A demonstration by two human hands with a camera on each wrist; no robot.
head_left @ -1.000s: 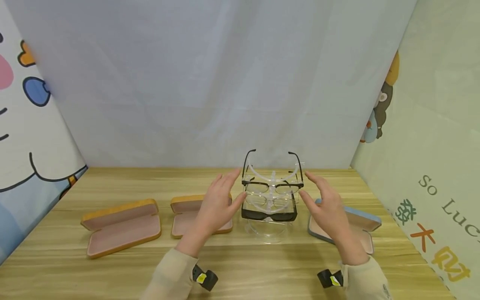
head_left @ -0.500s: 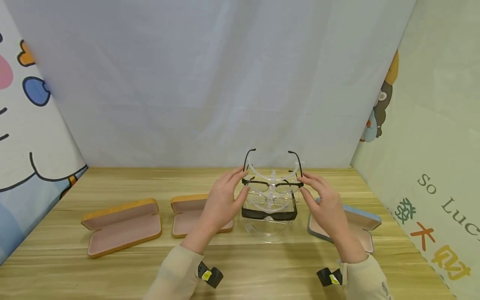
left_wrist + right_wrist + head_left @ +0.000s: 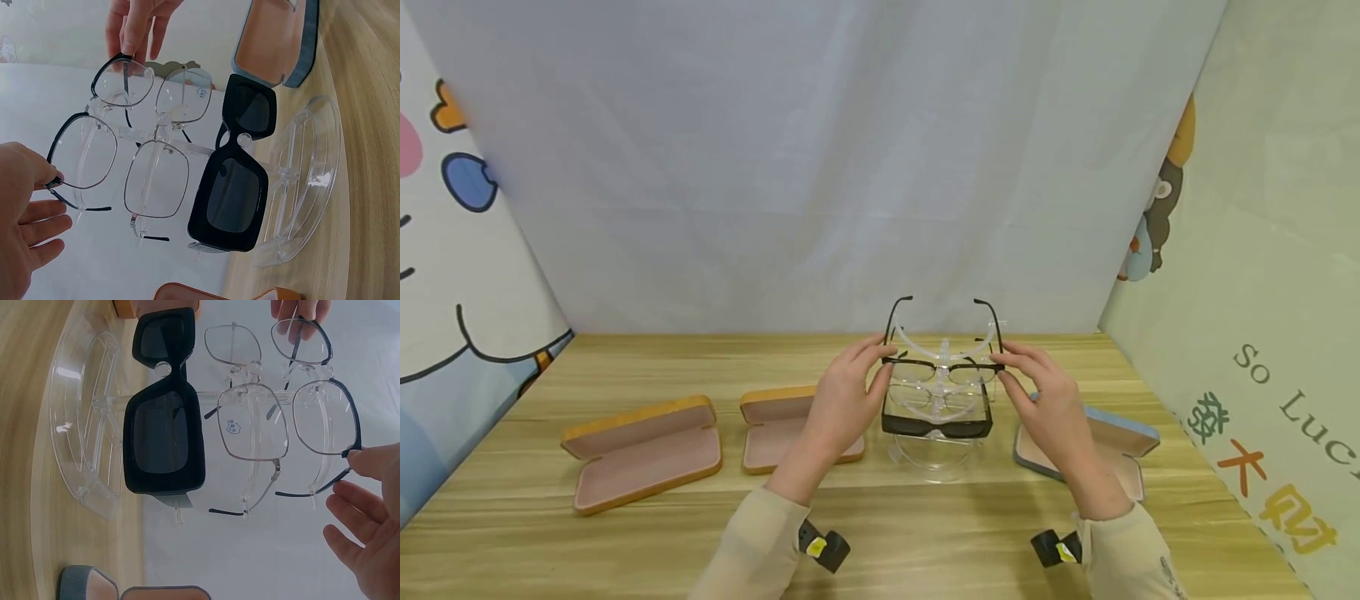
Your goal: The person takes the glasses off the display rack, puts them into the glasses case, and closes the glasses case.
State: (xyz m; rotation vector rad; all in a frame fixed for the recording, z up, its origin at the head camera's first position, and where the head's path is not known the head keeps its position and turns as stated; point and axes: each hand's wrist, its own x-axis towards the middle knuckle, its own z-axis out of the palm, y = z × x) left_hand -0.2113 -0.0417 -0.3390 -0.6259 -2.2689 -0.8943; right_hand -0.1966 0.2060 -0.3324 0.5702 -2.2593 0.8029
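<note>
A clear display stand (image 3: 325, 169) holds three pairs of eyewear, one above another. Topmost are eyeglasses with black upper rims (image 3: 912, 362), still on the stand with their temples pointing back. My left hand (image 3: 842, 404) pinches their left hinge corner between thumb and fingers. At the opposite hinge, my right hand (image 3: 1051, 408) does the same, its other fingers spread in the right wrist view. Below sit thin metal-rimmed eyeglasses (image 3: 187, 181), with a small sticker on one lens. Thick black sunglasses (image 3: 936, 428) occupy the lowest place, above the stand's curved base.
Two orange glasses cases lie open on the wooden table (image 3: 910, 542) to the left: one farther out (image 3: 647, 483), one (image 3: 767, 450) partly behind my left forearm. An open blue case (image 3: 1123, 433) is partly covered by my right hand. A pale curtain (image 3: 775, 167) hangs behind.
Both hands have closed in from either side, from beside the black-rimmed eyeglasses to a pinch at their hinges. The eyeglasses show no clear movement on the stand.
</note>
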